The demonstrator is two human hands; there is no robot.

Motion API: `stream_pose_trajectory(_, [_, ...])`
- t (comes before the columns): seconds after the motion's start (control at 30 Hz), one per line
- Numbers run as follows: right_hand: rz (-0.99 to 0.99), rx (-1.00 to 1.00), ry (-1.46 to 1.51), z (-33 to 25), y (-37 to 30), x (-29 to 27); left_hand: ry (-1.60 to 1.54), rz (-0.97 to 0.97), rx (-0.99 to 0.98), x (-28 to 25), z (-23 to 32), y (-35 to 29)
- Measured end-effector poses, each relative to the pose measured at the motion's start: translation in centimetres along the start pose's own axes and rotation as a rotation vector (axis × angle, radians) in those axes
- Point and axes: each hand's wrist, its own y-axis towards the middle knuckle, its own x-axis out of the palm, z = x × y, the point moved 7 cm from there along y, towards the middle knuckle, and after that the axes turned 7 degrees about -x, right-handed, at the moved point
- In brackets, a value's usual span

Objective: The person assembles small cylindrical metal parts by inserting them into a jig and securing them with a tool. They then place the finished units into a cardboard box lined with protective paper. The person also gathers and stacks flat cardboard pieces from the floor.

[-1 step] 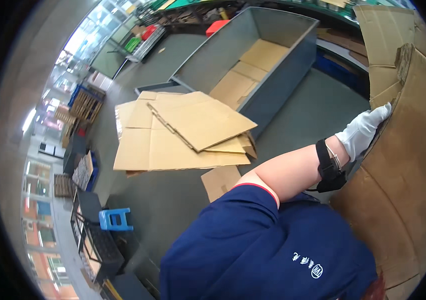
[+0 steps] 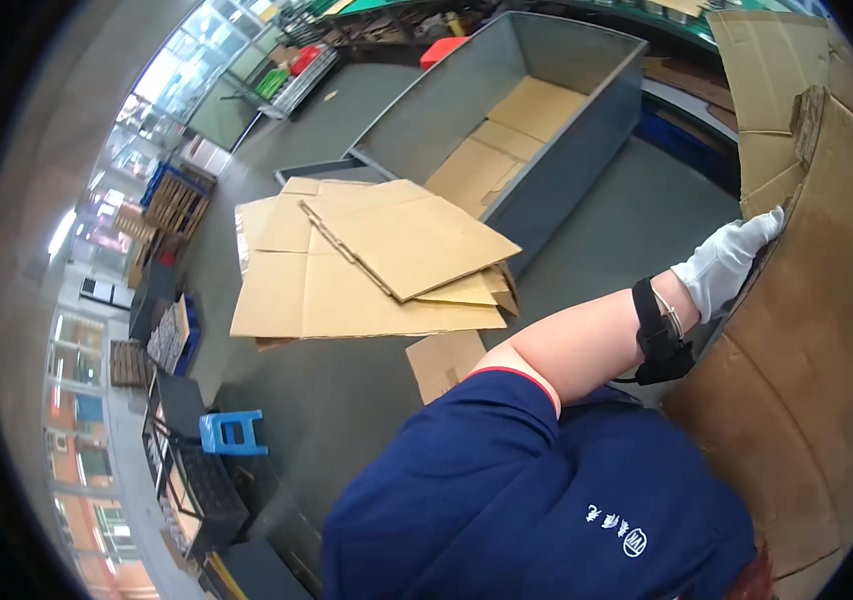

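Note:
My left hand (image 2: 731, 255), in a white glove, holds the edge of a large brown cardboard sheet (image 2: 796, 330) at the right. Part of its fingers is hidden at the sheet's edge. A black strap with a small device (image 2: 661, 340) sits round my left wrist. Beyond the hand rises a paler cardboard flap (image 2: 771, 100). My right hand is out of sight.
A long grey metal bin (image 2: 571, 185) has flat cardboard (image 2: 536, 105) in its bottom. Flattened cardboard sheets (image 2: 346, 290) lie stacked before it, with a smaller piece (image 2: 441, 362) on the floor. A blue stool (image 2: 233, 433) stands at the left.
The view has shifted slightly, so the bin and stacked cardboard appear a little farther right. My left hand keeps its place on the cardboard sheet.

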Motion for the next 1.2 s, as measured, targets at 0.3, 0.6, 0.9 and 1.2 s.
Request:
stream_pose_trajectory(0.3, [-0.098, 0.116, -0.030, 8.4, 5.4, 8.0, 0.106, 0.008, 0.155, -5.1, 9.7, 1.6])
stream_pose_trajectory(0.6, [-0.136, 0.163, -0.075, 15.1, 10.4, 15.3, 0.047, 0.145, -0.032, -13.2, 16.6, 3.7])
stream_pose_trajectory(0.9, [-0.232, 0.232, -0.064, 18.7, 15.0, 19.9, -0.045, 0.272, 0.248, -21.9, 20.5, 1.6])
stream_pose_trajectory(1.2, [-0.612, 0.177, 0.164, 13.4, 21.1, 24.0, 0.120, 0.729, 0.546, -29.3, 22.6, -3.3])
